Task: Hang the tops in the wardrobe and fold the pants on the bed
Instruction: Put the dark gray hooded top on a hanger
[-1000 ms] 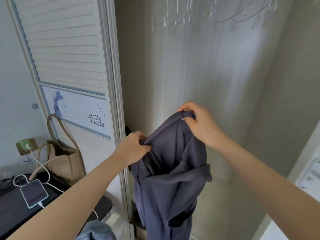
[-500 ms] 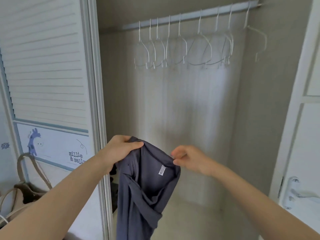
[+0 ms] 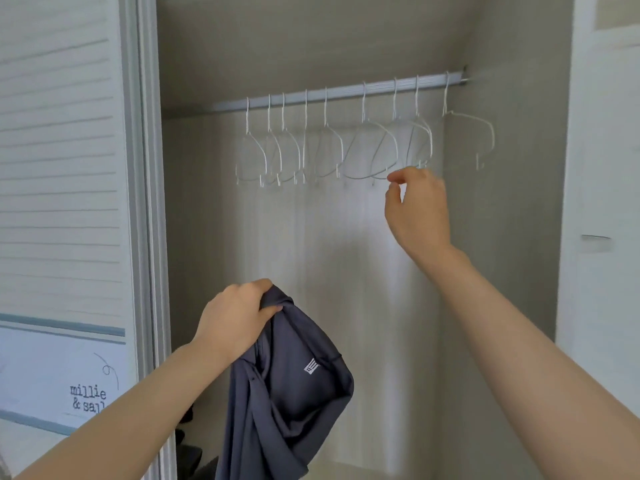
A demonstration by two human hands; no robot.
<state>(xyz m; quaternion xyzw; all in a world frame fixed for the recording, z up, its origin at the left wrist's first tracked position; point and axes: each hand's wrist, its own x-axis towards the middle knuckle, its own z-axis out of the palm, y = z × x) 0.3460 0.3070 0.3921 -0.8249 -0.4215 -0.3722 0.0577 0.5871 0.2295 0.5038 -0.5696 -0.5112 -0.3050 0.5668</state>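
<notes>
Left hand (image 3: 239, 318) grips the grey top (image 3: 284, 403) alone; right hand (image 3: 415, 209), having released it, reaches loosely curled beneath the hangers (image 3: 374, 150).

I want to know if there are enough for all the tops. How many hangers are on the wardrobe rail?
9 white wire hangers, all empty, on the rail: five bunched at its left, three overlapping above the right hand, one alone at the far right. Overlaps might hide another.
</notes>
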